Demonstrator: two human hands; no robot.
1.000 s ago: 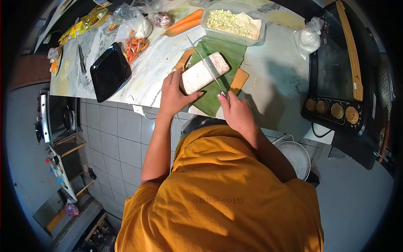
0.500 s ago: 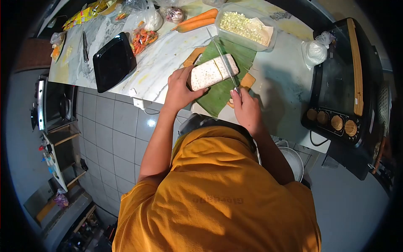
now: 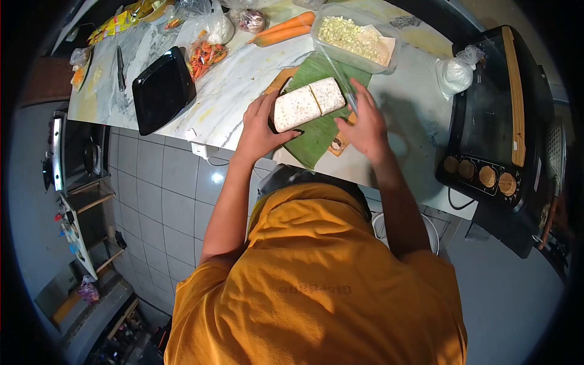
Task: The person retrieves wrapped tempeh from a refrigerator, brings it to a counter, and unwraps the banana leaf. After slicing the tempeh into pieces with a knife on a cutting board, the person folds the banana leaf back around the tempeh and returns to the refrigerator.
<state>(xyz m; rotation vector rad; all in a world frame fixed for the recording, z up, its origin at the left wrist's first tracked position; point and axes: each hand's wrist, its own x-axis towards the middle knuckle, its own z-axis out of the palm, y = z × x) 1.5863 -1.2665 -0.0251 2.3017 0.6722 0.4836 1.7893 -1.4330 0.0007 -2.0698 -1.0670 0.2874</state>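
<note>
A pale speckled block (image 3: 298, 108) lies on a green leaf (image 3: 310, 141) over a wooden board (image 3: 345, 137). One crosswise cut divides the block into a longer left part and a shorter right part. My left hand (image 3: 258, 129) rests against the block's left end, its thumb along the near edge. To the right of the block, my right hand (image 3: 366, 125) holds a knife (image 3: 338, 74) by its handle, with some fingers extended. The blade is raised clear of the block and points toward the plastic container (image 3: 389, 61) of chopped pale pieces.
Two carrots (image 3: 283, 35) and a bag of chillies (image 3: 205, 59) lie farther back. A black tray (image 3: 163, 91) and another knife (image 3: 120, 68) are at the left. On the right are a tied white bag (image 3: 456, 76) and a black oven (image 3: 486, 121).
The knife has moved off the block to the right with my right hand, whose fingers have loosened. A cut through the block now shows fully. My left hand has barely moved.
</note>
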